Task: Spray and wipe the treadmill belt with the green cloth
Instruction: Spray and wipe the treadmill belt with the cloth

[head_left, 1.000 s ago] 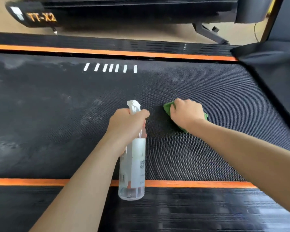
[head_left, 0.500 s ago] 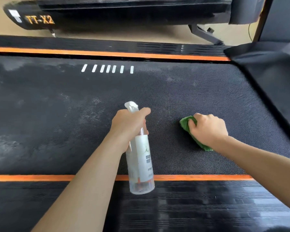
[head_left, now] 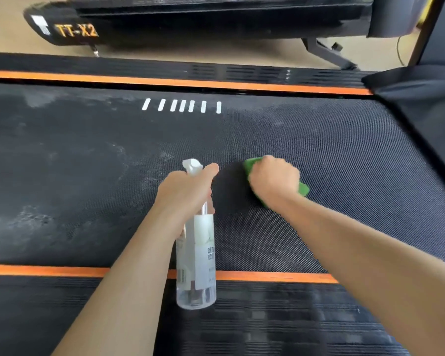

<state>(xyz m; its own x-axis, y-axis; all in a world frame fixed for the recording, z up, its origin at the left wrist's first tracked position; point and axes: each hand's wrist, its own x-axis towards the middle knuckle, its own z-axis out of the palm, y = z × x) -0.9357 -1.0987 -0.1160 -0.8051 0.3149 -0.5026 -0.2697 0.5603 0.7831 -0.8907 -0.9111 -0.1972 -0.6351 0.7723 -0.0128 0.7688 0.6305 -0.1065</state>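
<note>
The wide black textured treadmill belt (head_left: 319, 155) is filling most of the view, running left to right, with pale dusty smears showing across its left half and a darker, cleaner-looking patch lying around the middle. A row of short white dash marks (head_left: 181, 106) is sitting on the belt near its far edge. Orange stripes are bordering the belt on both sides — the far orange stripe (head_left: 165, 81) against a ribbed black side rail, the near orange stripe (head_left: 36, 270) along the ribbed black foot rail (head_left: 293, 319) closest to the camera. Beyond the far rail, a second black treadmill (head_left: 190, 19) lettered "TT-X2" in orange is standing on a tan floor.

The right hand (head_left: 274, 181) is pressing down on the crumpled green cloth (head_left: 303, 189) at the middle of the belt, fingers curled over it and gripping it, so only the cloth's edges are peeking out at the left and right of the knuckles. Just to its left, apart from it, the left hand (head_left: 185, 191) is gripping the neck of the clear plastic spray bottle (head_left: 197, 265) with a white label — fingers wrapped round it, the forefinger reaching toward the white trigger nozzle (head_left: 192, 165). The bottle is hanging nearly upright, its base showing in front of the near rail and holding a little clear liquid.
</note>
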